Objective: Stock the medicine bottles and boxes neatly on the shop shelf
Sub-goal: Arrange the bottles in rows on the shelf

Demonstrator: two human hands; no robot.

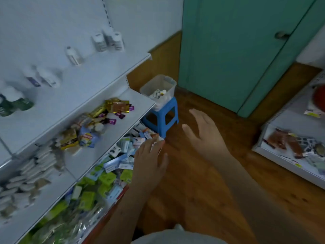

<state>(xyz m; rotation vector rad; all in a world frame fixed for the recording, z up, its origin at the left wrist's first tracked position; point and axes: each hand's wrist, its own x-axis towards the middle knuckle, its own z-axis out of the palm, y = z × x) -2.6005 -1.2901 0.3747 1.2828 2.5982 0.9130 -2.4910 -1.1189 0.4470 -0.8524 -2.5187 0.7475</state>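
**Both hands free beside the shelf unit**

1. Left hand: I see it palm-down at the front edge of the lowest shelf, fingers straight and spread. The fingertips lie over a small white box at that edge. I cannot tell whether they touch it; nothing is grasped.

2. Right hand: it hovers above the wooden floor, fingers extended and relaxed, holding nothing. It is well apart from the shelf unit and points toward the blue stool.

3. Stock location:
 - White bottles stand upright along the back of the top shelf, in loose groups with gaps between them. Two dark green bottles stand at its left end.
 - The middle shelf carries foil sachets and stacked white packets.
 - The lowest shelf holds an unsorted heap of blue-white and green boxes.
 - A clear tub sits on the stool, with a few small items inside; blur hides their type.
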